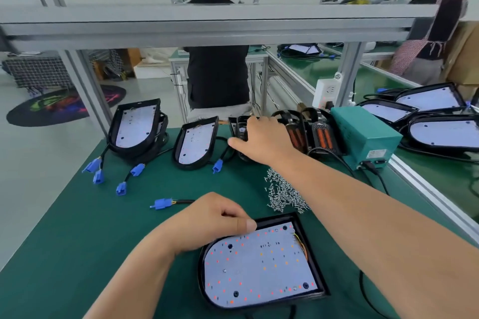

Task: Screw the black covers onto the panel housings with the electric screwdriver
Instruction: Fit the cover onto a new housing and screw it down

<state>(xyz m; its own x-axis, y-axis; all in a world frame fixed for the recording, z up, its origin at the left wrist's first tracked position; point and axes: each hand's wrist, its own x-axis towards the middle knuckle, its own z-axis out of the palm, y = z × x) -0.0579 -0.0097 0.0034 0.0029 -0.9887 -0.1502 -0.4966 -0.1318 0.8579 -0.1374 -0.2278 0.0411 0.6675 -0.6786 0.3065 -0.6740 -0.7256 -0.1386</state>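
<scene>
Bright, even, soft-shadowed indoor light; wide-angle edge bending; slight blur.

We see a green mat (64, 228) covering the bench, with a teal power supply box (363, 134) at its far right and a white socket (327, 90) just behind that box. Beyond the grey aluminium crossbar (207, 26), a person in a black top (217, 75) sits back to us. Another in a checked apron (438, 33) stands at right, and a round multicoloured rug (64, 106) lies on the floor at left.
</scene>
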